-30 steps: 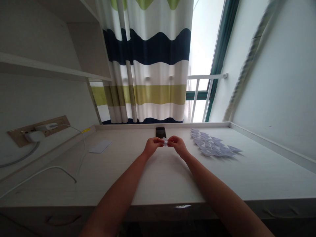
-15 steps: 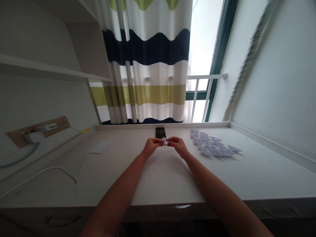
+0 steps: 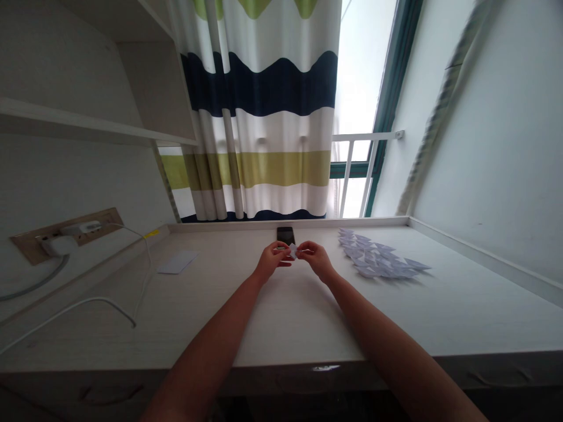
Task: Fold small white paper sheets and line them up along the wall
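Just before the phone (image 3: 285,234), left hand (image 3: 271,262) and right hand (image 3: 317,259) pinch the small paper piece (image 3: 293,251) between closed fingers.

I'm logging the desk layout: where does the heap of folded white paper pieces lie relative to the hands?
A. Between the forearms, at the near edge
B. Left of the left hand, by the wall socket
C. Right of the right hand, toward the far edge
C: the folded paper pieces lie on the desk right of the right hand, which with the left hand pinches a small paper piece.
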A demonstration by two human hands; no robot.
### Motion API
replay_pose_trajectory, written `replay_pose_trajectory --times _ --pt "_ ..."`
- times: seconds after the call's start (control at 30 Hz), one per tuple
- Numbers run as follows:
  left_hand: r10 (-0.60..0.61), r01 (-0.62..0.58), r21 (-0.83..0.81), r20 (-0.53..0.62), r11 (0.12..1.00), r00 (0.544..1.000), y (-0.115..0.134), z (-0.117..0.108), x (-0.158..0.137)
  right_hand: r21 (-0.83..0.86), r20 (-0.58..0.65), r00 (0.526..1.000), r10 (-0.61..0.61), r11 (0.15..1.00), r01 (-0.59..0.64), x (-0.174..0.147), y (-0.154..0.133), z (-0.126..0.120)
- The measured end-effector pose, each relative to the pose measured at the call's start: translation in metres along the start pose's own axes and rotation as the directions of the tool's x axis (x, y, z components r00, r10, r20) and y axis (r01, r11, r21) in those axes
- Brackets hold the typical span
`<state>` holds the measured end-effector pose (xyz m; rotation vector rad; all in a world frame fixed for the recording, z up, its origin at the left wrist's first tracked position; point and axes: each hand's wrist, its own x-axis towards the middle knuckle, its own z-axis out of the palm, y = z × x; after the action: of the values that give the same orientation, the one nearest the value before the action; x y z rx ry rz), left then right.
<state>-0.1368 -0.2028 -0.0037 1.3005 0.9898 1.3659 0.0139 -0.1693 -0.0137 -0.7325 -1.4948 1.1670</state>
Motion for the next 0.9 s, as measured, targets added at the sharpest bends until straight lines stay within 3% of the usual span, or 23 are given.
replay_pose_trajectory --times 0.2,0.63,0.9 --pt "0.029 -0.029 0.007 -0.048 1.000 0.998 -0.0037 -0.0013 0.0029 0.036 0.008 0.999 0.031 0.999 -0.032 -0.0004 -0.0006 0.0002" --pt "0.067 -0.066 0.007 -0.036 0.998 0.997 -0.0065 -0.0013 0.0059 0.170 -0.039 0.989 0.146 0.976 -0.138 0.0006 -0.0031 0.0010" --pt "0.117 -0.115 0.069 -0.023 0.991 0.993 -0.0075 0.0039 0.0026 0.072 -0.040 0.998 0.054 0.996 -0.051 -0.0004 -0.0031 0.0040"
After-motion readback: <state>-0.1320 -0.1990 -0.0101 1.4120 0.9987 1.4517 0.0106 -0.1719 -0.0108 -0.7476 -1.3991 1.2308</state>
